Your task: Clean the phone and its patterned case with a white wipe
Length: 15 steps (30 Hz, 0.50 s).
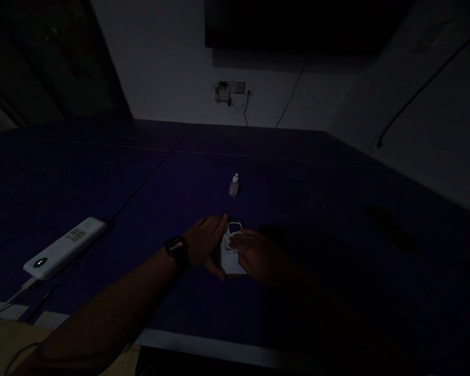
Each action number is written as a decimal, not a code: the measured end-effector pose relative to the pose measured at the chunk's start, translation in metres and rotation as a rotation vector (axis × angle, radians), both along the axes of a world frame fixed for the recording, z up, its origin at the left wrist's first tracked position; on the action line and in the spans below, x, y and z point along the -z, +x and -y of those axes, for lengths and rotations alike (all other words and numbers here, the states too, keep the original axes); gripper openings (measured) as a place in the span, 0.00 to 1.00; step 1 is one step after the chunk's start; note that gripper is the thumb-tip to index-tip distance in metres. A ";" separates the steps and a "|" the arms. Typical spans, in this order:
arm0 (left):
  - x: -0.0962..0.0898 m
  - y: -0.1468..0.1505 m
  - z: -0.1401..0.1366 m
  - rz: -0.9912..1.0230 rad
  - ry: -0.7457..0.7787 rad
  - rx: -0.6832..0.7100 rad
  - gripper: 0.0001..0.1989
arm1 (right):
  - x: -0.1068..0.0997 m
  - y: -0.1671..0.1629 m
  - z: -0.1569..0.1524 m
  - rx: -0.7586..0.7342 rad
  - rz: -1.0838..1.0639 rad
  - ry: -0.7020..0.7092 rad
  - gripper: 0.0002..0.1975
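In the head view a white-backed phone case (233, 267) with a camera cut-out at its top lies flat on the dark blue surface. My left hand (204, 243), with a smartwatch (176, 246) on its wrist, steadies the case along its left edge, fingers near the upper corner and thumb near the lower one. Bunched under the fingers of my right hand (256, 256) is a white cloth or tissue (230, 243), pressed onto the case. Beyond the case stands a small clear bottle (234, 188) with a white cap. Whether a phone sits in the case I cannot tell.
At the left lies a white power bank (68, 247) with a cable plugged into its near end. A dark flat object (389, 227) is faintly visible at the right. Sockets with cables (235, 87) sit on the far wall, below a black screen (297, 26).
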State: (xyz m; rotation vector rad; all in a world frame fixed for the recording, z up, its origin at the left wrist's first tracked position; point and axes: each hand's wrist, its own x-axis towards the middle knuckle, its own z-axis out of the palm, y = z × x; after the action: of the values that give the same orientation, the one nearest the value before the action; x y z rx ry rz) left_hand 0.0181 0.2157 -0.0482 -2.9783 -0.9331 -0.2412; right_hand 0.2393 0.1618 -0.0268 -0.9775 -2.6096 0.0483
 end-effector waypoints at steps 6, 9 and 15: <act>-0.005 0.002 0.002 -0.008 0.009 -0.006 0.73 | 0.011 0.009 -0.008 -0.010 0.035 0.066 0.17; -0.005 0.002 0.002 -0.009 0.005 -0.009 0.72 | 0.013 0.009 -0.007 -0.039 0.039 0.073 0.20; -0.002 0.001 0.002 -0.007 0.033 -0.008 0.72 | 0.011 0.010 -0.010 -0.015 -0.005 0.083 0.15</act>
State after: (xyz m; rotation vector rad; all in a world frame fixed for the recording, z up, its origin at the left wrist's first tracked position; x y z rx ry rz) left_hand 0.0190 0.2142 -0.0463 -2.9432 -0.9310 -0.2436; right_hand 0.2493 0.1717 -0.0383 -0.9278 -2.5928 -0.0529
